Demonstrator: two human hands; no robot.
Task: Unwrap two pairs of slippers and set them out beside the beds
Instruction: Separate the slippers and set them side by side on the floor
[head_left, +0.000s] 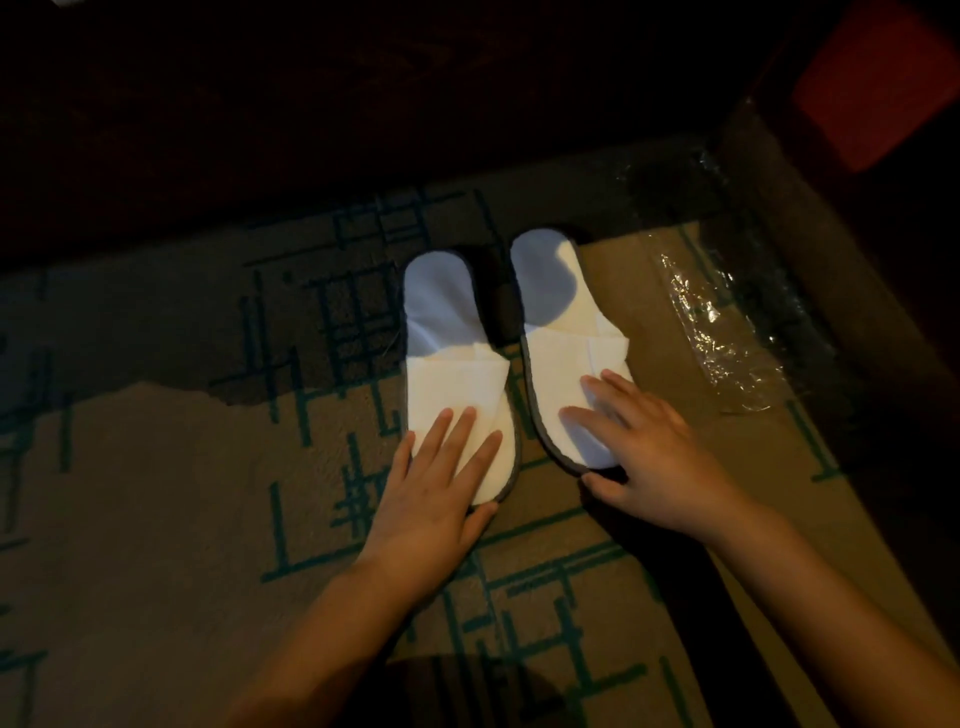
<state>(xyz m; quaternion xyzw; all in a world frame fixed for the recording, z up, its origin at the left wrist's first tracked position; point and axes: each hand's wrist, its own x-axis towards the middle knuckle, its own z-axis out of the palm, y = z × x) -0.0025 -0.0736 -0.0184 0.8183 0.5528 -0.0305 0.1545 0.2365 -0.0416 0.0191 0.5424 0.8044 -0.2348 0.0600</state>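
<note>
— So, nearest first: what are the hands doing?

— The left hand (441, 467) lies flat, fingers straight and slightly spread, pressing on the toe end of the left white cloth slipper with a grey rim (452, 358). The right hand (644, 457) is also flat, fingers extended over the toe cover of the right white cloth slipper with a grey rim (566, 332), thumb touching the carpet at its toe edge. Neither hand curls round anything.

— Which way do the slippers point?

— Their long axes run roughly from 6 to 12 o'clock. Toes face the person at 6, open heels point to 12. They lie side by side, just apart, the right one set a little farther away.

— Any writing or brand on them?

— None that I can read; the uppers look plain white.

— And what are they on?

— A tan carpet with teal line pattern (156, 493). At about 2 o'clock from the pair lies a crumpled clear plastic wrapper (722, 332), near the right slipper but not touching it. Beyond the heels, at 12, is a dark shadowed furniture edge (311, 130); I cannot tell what it is.
</note>
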